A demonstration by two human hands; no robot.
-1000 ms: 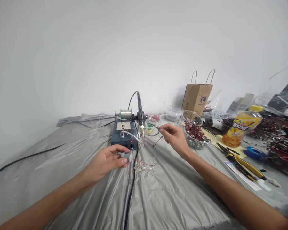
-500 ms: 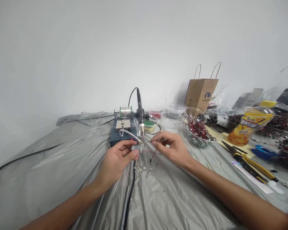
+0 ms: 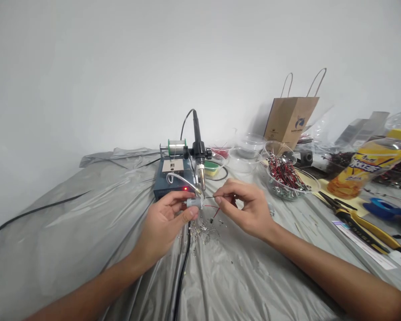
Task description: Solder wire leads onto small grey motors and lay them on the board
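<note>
The left hand (image 3: 163, 220) is pinched around a small grey motor (image 3: 194, 203) just under the fixed soldering iron (image 3: 200, 167) tip; the right hand (image 3: 245, 207) pinches a thin wire (image 3: 210, 196) toward it (both want steadying on the desk (image 3: 87, 223)).

Your left hand (image 3: 162, 220) and right hand (image 3: 245, 207) meet at a small motor (image 3: 194, 203) just below the soldering iron (image 3: 199, 154), which stands in front of the soldering station (image 3: 170, 180). Right of it sits a bowl of wires (image 3: 287, 180); behind that, a paper bag (image 3: 292, 118).
</note>
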